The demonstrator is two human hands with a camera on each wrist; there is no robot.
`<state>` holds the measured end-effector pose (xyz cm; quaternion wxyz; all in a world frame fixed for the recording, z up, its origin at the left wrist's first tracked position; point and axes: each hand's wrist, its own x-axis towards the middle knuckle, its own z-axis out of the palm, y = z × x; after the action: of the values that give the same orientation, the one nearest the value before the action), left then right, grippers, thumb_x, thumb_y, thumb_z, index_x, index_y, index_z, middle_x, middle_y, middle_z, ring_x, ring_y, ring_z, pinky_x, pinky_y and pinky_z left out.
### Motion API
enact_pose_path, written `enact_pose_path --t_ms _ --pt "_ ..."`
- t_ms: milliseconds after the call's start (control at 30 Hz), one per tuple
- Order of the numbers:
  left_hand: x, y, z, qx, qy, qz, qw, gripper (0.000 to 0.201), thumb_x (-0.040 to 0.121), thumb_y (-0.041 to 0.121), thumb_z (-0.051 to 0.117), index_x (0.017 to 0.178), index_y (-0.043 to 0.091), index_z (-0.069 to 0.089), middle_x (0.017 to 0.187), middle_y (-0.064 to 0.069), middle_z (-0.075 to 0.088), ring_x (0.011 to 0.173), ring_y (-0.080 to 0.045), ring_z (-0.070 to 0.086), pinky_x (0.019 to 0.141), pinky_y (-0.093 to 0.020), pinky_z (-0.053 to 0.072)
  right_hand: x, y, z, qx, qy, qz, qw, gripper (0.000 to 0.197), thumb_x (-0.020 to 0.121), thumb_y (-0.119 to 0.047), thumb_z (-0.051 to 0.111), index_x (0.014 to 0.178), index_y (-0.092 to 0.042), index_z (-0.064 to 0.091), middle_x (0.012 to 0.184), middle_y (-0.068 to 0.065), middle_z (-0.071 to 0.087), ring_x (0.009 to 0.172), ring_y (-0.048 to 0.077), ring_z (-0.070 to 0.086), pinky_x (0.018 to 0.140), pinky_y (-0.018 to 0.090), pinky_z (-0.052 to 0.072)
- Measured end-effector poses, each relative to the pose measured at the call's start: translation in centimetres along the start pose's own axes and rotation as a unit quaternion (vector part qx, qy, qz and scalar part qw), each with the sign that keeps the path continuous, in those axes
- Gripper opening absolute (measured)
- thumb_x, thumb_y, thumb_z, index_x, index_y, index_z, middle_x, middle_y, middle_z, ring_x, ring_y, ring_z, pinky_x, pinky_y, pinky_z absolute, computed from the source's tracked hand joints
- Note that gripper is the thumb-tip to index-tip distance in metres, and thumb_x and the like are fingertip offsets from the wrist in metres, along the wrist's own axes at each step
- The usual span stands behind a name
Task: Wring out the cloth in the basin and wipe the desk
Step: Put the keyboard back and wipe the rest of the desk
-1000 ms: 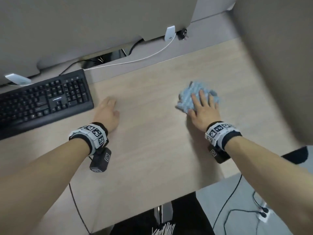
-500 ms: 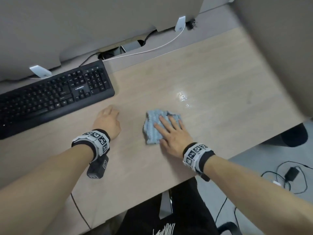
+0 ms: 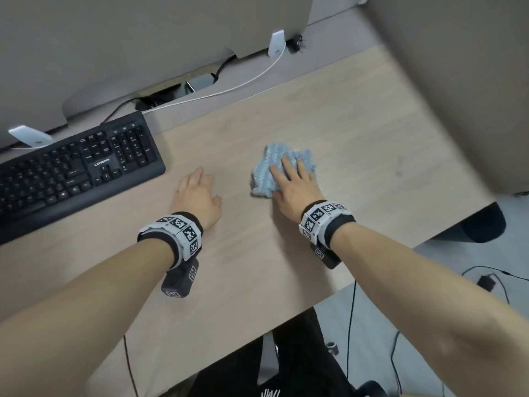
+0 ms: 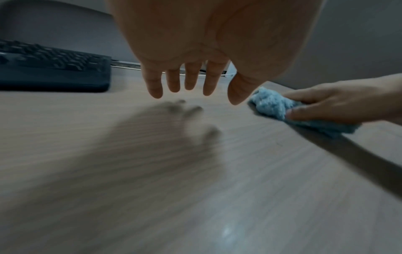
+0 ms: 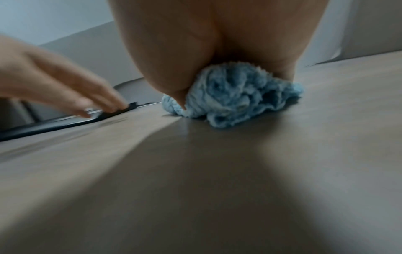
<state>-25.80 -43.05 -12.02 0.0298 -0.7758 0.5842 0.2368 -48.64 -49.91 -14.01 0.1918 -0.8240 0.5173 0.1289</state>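
A crumpled light-blue cloth (image 3: 270, 170) lies on the pale wooden desk (image 3: 357, 124), a little right of centre. My right hand (image 3: 294, 190) lies flat on it, fingers straight and spread, pressing it onto the surface. The right wrist view shows the cloth (image 5: 234, 98) bunched under my palm (image 5: 217, 34). My left hand (image 3: 197, 196) is open and empty beside the cloth, just left of it. In the left wrist view its fingers (image 4: 191, 79) hover slightly above the desk over their shadow, with the cloth (image 4: 272, 104) and right hand (image 4: 337, 99) to the right. No basin is in view.
A black keyboard (image 3: 71, 167) sits at the left, close to my left hand. A white cable (image 3: 229, 87) runs along the back by grey partition panels (image 3: 143, 38). Another panel (image 3: 458, 81) borders the right side. The desk's front edge (image 3: 329, 296) is near, with cords on the floor below.
My right hand swept the cloth leftward toward the left hand, then pushed it slightly away from me. The left hand has stayed in place.
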Motion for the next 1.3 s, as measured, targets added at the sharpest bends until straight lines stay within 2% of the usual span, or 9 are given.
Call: enact_pose_path --t_ms 133,300,533,667,767,867,1000,1167,1300 --pt "2.0 2.9 0.3 0.002 0.002 0.0 1.0 0.059 0.092 0.03 0.052 0.147 0.013 0.038 0.161 -0.011 0.021 0.144 -0.034 0.021 0.117 -0.044 0.024 4.6 4.7 -2.0 0.004 0.031 0.02 0.999 0.063 0.098 -0.043 0.034 0.154 -0.024 0.013 0.164 0.008 0.004 0.149 0.04 0.004 0.118 0.059 0.009" --pt "3.6 5.8 0.5 0.039 -0.004 0.002 0.999 0.06 0.089 0.03 0.053 0.145 0.012 0.039 0.16 -0.015 0.023 0.143 -0.037 0.022 0.117 -0.046 0.024 7.1 12.4 -3.8 0.049 0.065 0.159 0.984 0.067 0.097 -0.046 0.03 0.156 -0.021 0.009 0.165 0.01 0.001 0.149 0.039 0.003 0.119 0.055 0.009" --pt "3.8 10.5 0.4 0.059 -0.029 0.033 0.997 0.058 0.09 0.033 0.055 0.143 0.013 0.041 0.159 -0.015 0.022 0.143 -0.037 0.022 0.116 -0.046 0.026 -3.8 20.7 -1.9 0.04 0.089 0.32 0.942 0.064 0.098 -0.044 0.037 0.152 -0.015 0.022 0.16 0.013 0.02 0.141 0.039 0.025 0.109 0.052 0.028" --pt "4.4 12.6 0.5 0.06 -0.035 0.056 0.996 0.058 0.09 0.035 0.054 0.142 0.013 0.042 0.159 -0.016 0.023 0.142 -0.037 0.023 0.115 -0.045 0.027 -9.4 24.0 -1.5 0.072 0.077 0.421 0.901 0.052 0.096 -0.034 0.047 0.139 -0.007 0.038 0.141 0.022 0.039 0.123 0.042 0.041 0.097 0.049 0.04" --pt "4.7 13.2 0.9 0.065 -0.039 0.071 0.995 0.058 0.09 0.034 0.054 0.143 0.013 0.042 0.159 -0.016 0.023 0.143 -0.037 0.023 0.116 -0.044 0.025 -9.5 23.6 -2.4 0.089 0.128 0.379 0.912 0.039 0.094 -0.026 0.05 0.127 -0.004 0.048 0.126 0.025 0.048 0.113 0.044 0.047 0.09 0.048 0.042" --pt "4.8 12.9 1.2 0.077 -0.04 0.067 0.994 0.059 0.09 0.034 0.055 0.143 0.012 0.041 0.159 -0.015 0.023 0.144 -0.036 0.022 0.116 -0.044 0.025 -7.1 18.3 -2.8 0.058 0.154 0.22 0.962 0.048 0.09 -0.023 0.054 0.134 -0.005 0.047 0.123 0.025 0.051 0.104 0.044 0.05 0.084 0.047 0.043" --pt "5.6 11.8 1.4 0.065 -0.047 0.035 0.996 0.057 0.089 0.032 0.056 0.142 0.014 0.043 0.157 -0.014 0.027 0.143 -0.035 0.023 0.116 -0.043 0.026 -4.3 8.1 -0.2 0.007 0.03 0.029 0.999 0.066 0.087 -0.028 0.05 0.148 -0.009 0.03 0.151 0.019 0.032 0.134 0.044 0.033 0.106 0.055 0.032" --pt "6.9 12.9 1.2 0.058 -0.034 -0.011 0.998 0.054 0.088 0.034 0.056 0.137 0.016 0.042 0.145 -0.012 0.035 0.13 -0.039 0.033 0.103 -0.048 0.04 -1.7 10.3 0.1 0.032 0.035 0.031 0.998 0.065 0.099 -0.043 0.028 0.156 -0.016 0.012 0.164 0.01 0.003 0.15 0.037 0.003 0.119 0.057 0.012" --pt "7.9 15.5 0.9 0.064 -0.066 -0.089 0.992 0.059 0.087 0.049 0.049 0.134 0.015 0.037 0.142 -0.016 0.03 0.13 -0.04 0.028 0.099 -0.052 0.04 -1.6 18.4 -1.4 0.053 0.057 0.185 0.98 0.067 0.098 -0.047 0.024 0.156 -0.022 0.005 0.165 0.005 -0.005 0.151 0.034 -0.004 0.12 0.054 0.004"
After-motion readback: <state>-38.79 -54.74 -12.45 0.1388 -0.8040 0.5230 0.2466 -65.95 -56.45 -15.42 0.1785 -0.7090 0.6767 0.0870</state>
